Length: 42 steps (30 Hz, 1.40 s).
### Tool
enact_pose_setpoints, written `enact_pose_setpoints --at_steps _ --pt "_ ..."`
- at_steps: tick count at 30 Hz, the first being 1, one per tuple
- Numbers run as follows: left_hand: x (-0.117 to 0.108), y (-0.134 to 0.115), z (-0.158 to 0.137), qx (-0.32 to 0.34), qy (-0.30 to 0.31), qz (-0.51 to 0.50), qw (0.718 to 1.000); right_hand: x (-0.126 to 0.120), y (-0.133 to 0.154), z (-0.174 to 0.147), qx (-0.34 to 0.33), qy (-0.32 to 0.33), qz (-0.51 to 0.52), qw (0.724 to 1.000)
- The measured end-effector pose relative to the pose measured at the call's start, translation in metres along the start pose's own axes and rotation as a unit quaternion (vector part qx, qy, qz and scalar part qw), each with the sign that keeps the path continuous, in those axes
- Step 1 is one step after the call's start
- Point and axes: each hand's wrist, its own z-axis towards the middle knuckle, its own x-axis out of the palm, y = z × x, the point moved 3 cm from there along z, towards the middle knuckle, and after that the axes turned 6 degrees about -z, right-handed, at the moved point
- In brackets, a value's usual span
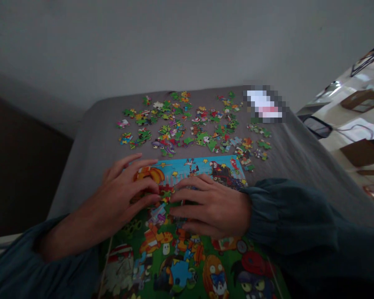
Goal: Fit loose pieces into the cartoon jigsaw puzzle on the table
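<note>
A colourful cartoon jigsaw puzzle lies in front of me, its upper part joined under a blue sky with yellow stars. My left hand rests over its upper left side, fingers stretched out and apart. Flat across the middle lies my right hand, its fingers spread and pointing left. Between the fingertips of both hands is a red puzzle piece; I cannot tell which fingers touch it. Below the hands, loose pieces such as a blue puzzle piece lie on the green lower picture. The palms hide part of the puzzle.
Many loose puzzle pieces are scattered on the grey cloth beyond the puzzle. A blurred-out phone-like object lies at the far right corner. Right of the table stand cardboard boxes. A pale wall rises behind.
</note>
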Motion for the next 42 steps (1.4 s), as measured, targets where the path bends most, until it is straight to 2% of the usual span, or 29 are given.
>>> enact_pose_setpoints --at_steps 5,9,14,19,26,32,36,42 --pt "0.003 0.002 -0.001 -0.001 -0.005 0.004 1.0 0.005 -0.003 -0.002 0.043 -0.015 -0.046 0.998" --pt "0.01 -0.002 0.001 -0.007 0.008 0.018 1.0 0.007 -0.002 -0.004 0.014 -0.012 -0.046 0.999" --pt "0.005 0.001 0.002 -0.016 0.005 0.01 1.0 0.005 0.001 -0.003 -0.039 0.01 -0.037 0.999" --pt "0.002 0.005 -0.002 -0.008 0.012 0.018 1.0 0.001 0.001 -0.001 -0.03 0.017 -0.03 0.999" --pt "0.014 0.001 -0.007 0.0 0.033 0.024 0.999 0.005 -0.003 -0.002 0.02 -0.022 -0.049 0.998" --pt "0.007 0.0 -0.004 0.006 0.025 0.018 0.999 0.01 -0.002 -0.003 0.005 0.021 -0.05 0.999" --pt "0.002 0.006 -0.001 -0.004 -0.002 0.016 1.0 0.01 -0.002 -0.002 0.0 0.017 -0.061 0.998" --pt "0.007 0.006 -0.001 -0.002 0.012 0.019 1.0 0.004 0.003 -0.003 -0.031 0.003 -0.066 0.997"
